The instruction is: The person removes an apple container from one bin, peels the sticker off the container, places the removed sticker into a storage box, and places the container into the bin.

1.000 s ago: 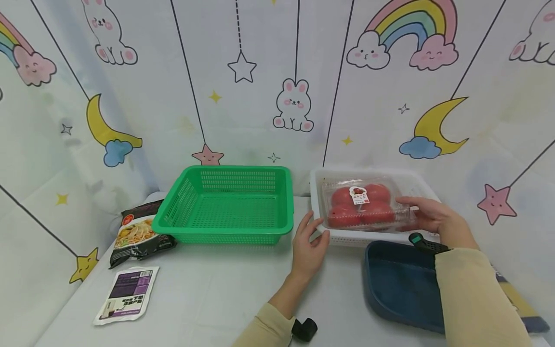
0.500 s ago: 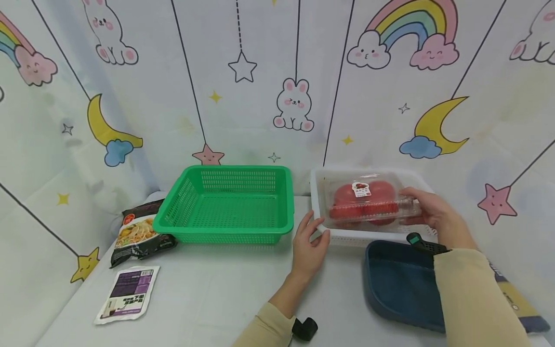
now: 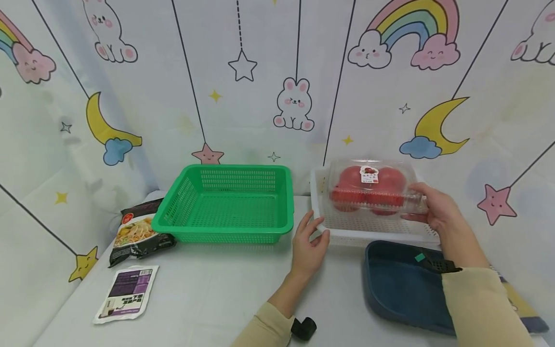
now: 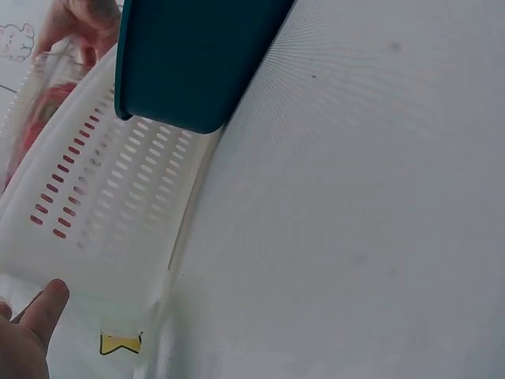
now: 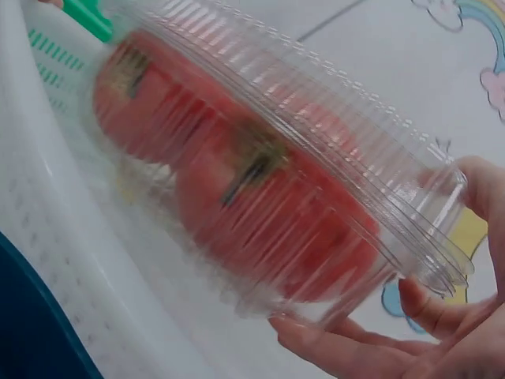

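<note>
A clear plastic clamshell box of several red tomatoes is tilted above the white basket, its lid bearing a small white label. My right hand grips the box by its right end, thumb on one side and fingers below, as the right wrist view shows up close. My left hand touches the front left corner of the white basket with fairly straight, spread fingers. In the left wrist view, a finger lies beside the basket's perforated wall.
A green basket stands left of the white one. Farther left lie a black noodle packet and a white-and-purple pouch. A dark blue bin sits in front of the white basket, under my right forearm. Partly behind that sleeve is a yellow-and-blue package.
My right hand has raised the tomato box out of its place in the white basket, tilting it and shifting it slightly right and back. My left hand has stayed at the basket corner.
</note>
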{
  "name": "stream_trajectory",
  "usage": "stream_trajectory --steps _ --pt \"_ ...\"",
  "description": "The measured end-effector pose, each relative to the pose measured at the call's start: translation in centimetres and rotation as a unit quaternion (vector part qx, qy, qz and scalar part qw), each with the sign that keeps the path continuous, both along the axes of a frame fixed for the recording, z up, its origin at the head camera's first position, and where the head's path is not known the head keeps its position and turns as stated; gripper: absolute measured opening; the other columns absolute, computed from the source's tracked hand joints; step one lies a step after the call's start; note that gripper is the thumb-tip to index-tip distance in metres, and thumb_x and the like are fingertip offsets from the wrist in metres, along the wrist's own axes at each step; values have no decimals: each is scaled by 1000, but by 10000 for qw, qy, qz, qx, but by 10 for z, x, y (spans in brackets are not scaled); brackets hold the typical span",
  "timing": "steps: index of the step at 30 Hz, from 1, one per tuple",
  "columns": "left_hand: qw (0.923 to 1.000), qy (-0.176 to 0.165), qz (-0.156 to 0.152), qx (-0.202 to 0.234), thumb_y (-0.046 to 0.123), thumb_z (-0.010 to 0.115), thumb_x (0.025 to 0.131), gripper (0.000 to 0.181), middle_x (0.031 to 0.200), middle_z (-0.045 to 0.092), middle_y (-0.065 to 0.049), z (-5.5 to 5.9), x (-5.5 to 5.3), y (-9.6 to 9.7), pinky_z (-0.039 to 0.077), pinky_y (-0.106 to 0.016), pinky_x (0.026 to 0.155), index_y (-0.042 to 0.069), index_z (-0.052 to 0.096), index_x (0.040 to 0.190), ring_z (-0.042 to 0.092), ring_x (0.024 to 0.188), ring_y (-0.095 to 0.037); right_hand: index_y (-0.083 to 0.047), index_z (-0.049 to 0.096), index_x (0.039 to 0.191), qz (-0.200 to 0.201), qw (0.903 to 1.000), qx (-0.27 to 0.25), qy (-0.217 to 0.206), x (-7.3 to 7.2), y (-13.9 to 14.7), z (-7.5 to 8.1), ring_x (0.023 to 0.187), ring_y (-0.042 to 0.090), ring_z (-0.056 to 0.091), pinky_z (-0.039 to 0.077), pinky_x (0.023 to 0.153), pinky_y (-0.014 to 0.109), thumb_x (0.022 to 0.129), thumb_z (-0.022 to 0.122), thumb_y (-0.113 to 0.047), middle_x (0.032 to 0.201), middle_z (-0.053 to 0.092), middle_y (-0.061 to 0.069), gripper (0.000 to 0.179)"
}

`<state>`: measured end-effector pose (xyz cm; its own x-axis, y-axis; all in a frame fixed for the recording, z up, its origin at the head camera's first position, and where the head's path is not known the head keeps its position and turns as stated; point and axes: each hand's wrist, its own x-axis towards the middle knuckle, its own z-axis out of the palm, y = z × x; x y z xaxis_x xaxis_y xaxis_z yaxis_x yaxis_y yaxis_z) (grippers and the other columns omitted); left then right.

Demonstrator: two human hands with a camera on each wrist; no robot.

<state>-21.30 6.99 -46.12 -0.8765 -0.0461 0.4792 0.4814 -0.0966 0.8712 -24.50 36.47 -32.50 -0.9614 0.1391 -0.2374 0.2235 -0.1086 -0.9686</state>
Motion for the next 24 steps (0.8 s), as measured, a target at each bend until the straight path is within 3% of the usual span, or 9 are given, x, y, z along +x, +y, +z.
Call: stream_trajectory --steps 6,13,18,24 --pt "9999 -122 -51 -13 2 68 93 31 150 45 -18 4 2 -1 57 -32 86 -4 68 123 59 120 -39 -21 48 123 -180 9984 -515 135 15 -11 10 81 14 70 61 71 43 94 74 -38 102 62 -5 42" --pt "9968 -475 -129 -637 12 65 95 41 154 41 -12 15 9 -10 50 -45 100 2 62 135 45 137 -30 -22 47 128 -200 9953 -869 364 32 -23 18 87 13 69 60 72 45 96 71 -34 116 55 -2 41" --pt "9957 -542 -485 -575 19 64 97 49 157 37 -11 29 17 -19 45 -45 107 3 55 143 37 142 -28 -23 47 129 -208 9952 -845 445 44 -32 22 94 11 64 61 72 43 97 70 -33 122 49 -1 40" --pt "9928 -591 -1014 -228 19 63 100 56 158 34 -8 44 30 -34 41 -46 110 7 44 151 41 139 -30 -26 45 132 -2 9943 -961 466 57 -42 26 110 15 50 61 76 40 100 66 -31 126 45 -4 39"
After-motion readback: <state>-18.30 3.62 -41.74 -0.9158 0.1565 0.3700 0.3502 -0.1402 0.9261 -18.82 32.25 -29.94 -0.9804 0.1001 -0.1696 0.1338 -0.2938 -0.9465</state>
